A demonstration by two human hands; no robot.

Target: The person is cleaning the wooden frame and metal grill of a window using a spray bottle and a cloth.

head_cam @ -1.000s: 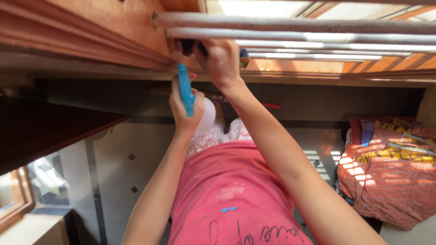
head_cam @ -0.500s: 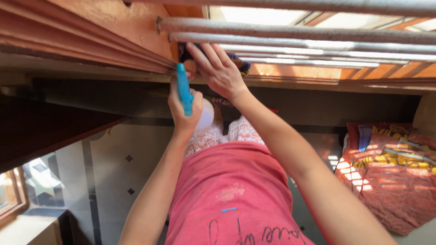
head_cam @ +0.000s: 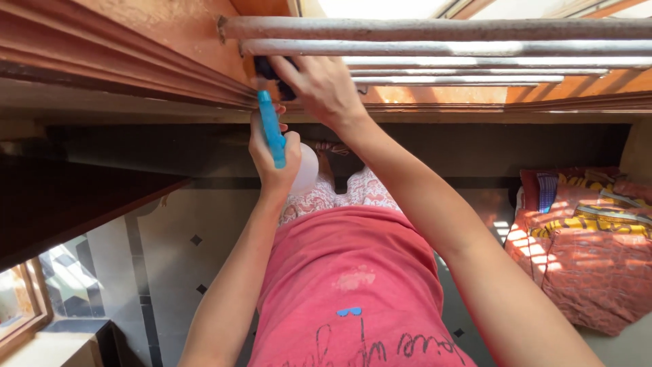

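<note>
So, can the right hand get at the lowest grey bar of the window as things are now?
Probably yes. The right hand presses a dark cloth by the bar ends, and the lowest bar runs bare right beside it.

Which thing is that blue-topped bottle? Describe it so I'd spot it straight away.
Start at the wooden window frame with grey metal bars. Just below its corner, the left hand grips a spray bottle. Its bright blue trigger head and rounded white body match nothing nearby.
</note>
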